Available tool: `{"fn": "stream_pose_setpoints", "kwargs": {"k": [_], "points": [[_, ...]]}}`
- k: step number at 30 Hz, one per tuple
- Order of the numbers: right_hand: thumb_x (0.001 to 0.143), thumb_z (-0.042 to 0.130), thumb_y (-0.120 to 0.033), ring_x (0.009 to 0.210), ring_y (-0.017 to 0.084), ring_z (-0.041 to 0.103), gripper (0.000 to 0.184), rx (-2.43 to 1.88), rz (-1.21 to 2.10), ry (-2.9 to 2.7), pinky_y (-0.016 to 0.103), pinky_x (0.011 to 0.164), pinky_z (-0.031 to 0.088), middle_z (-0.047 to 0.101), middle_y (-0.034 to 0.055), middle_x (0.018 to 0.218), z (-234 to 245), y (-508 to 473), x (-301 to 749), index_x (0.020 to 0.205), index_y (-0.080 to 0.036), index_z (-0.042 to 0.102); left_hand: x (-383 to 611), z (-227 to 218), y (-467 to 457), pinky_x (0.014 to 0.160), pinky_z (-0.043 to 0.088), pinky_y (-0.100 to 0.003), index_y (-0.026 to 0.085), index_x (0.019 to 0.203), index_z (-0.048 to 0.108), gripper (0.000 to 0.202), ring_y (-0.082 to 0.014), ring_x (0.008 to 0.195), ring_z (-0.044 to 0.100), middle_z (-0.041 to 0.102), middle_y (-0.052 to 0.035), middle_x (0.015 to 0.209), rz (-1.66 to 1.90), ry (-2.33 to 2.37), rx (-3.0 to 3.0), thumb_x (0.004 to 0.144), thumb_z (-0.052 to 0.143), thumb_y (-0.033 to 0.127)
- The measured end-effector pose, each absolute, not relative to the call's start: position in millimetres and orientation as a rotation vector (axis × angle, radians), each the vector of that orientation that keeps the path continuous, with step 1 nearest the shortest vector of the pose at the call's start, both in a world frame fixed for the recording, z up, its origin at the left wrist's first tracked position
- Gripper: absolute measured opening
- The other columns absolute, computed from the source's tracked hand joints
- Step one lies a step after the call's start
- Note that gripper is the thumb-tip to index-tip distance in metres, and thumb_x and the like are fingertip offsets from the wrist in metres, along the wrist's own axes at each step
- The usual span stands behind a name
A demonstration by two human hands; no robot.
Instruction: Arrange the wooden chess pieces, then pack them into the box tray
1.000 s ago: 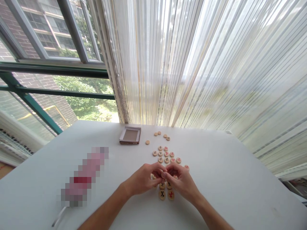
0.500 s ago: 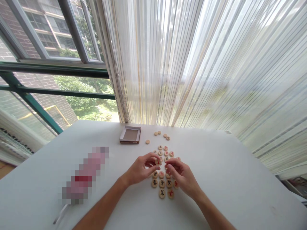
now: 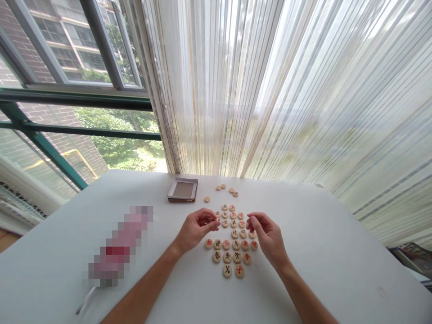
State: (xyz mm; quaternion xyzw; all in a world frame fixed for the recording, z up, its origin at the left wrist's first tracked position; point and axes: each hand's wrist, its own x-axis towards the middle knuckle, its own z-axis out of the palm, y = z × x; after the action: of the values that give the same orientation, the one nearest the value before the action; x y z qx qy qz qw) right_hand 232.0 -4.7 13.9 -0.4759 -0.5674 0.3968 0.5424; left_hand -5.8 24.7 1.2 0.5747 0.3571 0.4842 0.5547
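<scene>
Round wooden chess pieces (image 3: 231, 245) with red or black characters lie face up in rows on the white table (image 3: 320, 252). My left hand (image 3: 195, 227) hovers at the left of the upper rows, its fingers curled in a pinch on a small chess piece (image 3: 215, 219). My right hand (image 3: 269, 235) sits at the right of the rows. Its thumb and forefinger are pressed together above the pieces, and what they hold is hidden. Two pieces (image 3: 232, 271) lie nearest me.
A small open cardboard box (image 3: 182, 190) lies at the far side, with several loose pieces (image 3: 227, 191) to its right. A blurred pink and red object (image 3: 119, 246) lies at the left. Sheer striped curtains (image 3: 286, 99) and a window (image 3: 67, 81) rise behind the table.
Both hands have moved away from me and apart, from the near rows to the upper rows. More pieces in the middle rows now show, uncovered by the hands.
</scene>
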Motion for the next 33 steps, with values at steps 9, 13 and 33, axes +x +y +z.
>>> {"fn": "stream_pose_setpoints", "kwargs": {"k": [9,13,33], "points": [[0.092,0.058,-0.041,0.068,0.016,0.061,0.023,-1.181,0.828,-1.268,0.026,0.062,0.051,0.065,0.0018,0.075,9.6,1.3,237.7,0.098,-0.019,0.065,-7.9,0.5,25.4,0.063,0.061,-0.027,0.013,0.092,0.070,0.027,-0.0198,0.069,0.074,0.075,-0.0060,0.078,1.136,0.921,1.369,0.079,0.075,0.036],[0.092,0.059,-0.039,0.066,0.015,0.061,0.022,-1.175,0.805,-1.251,0.026,0.062,0.052,0.064,0.0015,0.074,10.0,2.0,240.2,0.097,-0.019,0.065,-13.4,1.0,30.0,0.068,0.062,-0.031,0.012,0.098,0.071,0.032,-0.0229,0.074,0.075,0.076,-0.0086,0.086,1.109,0.956,1.348,0.082,0.072,0.040],[0.092,0.058,-0.041,0.078,0.021,0.066,0.024,-1.159,0.776,-1.507,0.033,0.072,0.057,0.071,0.0084,0.089,10.8,-16.3,218.0,0.101,-0.020,0.066,-15.3,12.1,21.4,0.084,0.058,-0.039,0.014,0.120,0.059,0.041,-0.0270,0.099,0.071,0.072,-0.0127,0.105,0.907,0.809,1.475,0.087,0.065,0.037]]}}
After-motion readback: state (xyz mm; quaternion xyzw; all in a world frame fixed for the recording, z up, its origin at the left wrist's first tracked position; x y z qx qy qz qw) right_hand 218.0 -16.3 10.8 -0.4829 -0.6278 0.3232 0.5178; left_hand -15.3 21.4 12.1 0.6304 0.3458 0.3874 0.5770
